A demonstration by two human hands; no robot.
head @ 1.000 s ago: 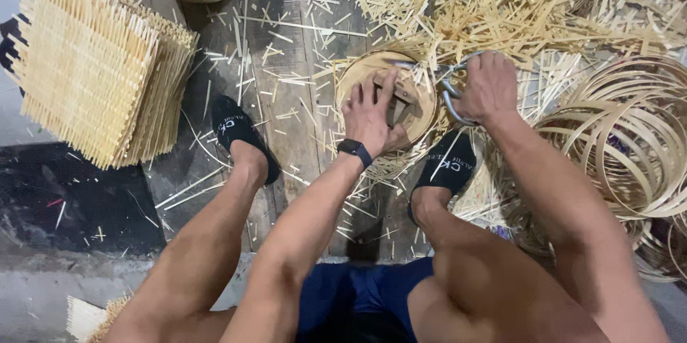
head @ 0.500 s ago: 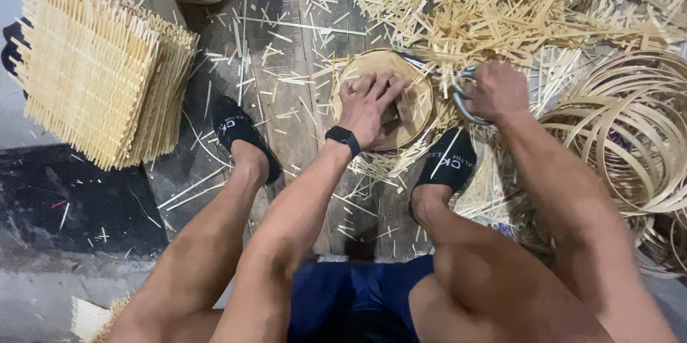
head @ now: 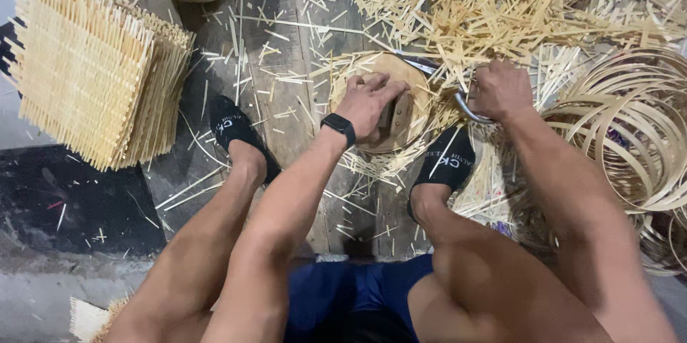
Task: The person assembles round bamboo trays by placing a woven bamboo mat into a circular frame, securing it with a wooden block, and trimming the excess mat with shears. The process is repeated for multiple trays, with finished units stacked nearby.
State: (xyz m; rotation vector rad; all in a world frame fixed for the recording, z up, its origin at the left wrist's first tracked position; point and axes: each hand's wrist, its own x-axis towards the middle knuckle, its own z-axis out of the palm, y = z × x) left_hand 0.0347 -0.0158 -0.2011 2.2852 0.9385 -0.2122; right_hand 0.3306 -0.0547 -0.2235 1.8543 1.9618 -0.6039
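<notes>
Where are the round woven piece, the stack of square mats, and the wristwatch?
round woven piece [head: 415, 110]: head view, bare right part.
stack of square mats [head: 86, 64]: head view, top mat's middle.
wristwatch [head: 338, 127]: head view, black band.

Left hand [head: 368, 103] presses woven disc [head: 411, 110]; right hand [head: 501, 89] grips shears [head: 465, 103].

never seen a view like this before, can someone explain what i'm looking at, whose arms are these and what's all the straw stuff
There is no machine here. The one picture comes from a camera worn on a person's head, looking down at their own knees, feet and arms. They sit over a wooden floor. The left hand presses down on a round woven bamboo disc. The right hand grips a curved metal tool handle; its blade is mostly hidden. Around them lie loose bamboo offcuts, a stack of square woven mats on the left, and coiled bamboo hoops on the right.
</notes>
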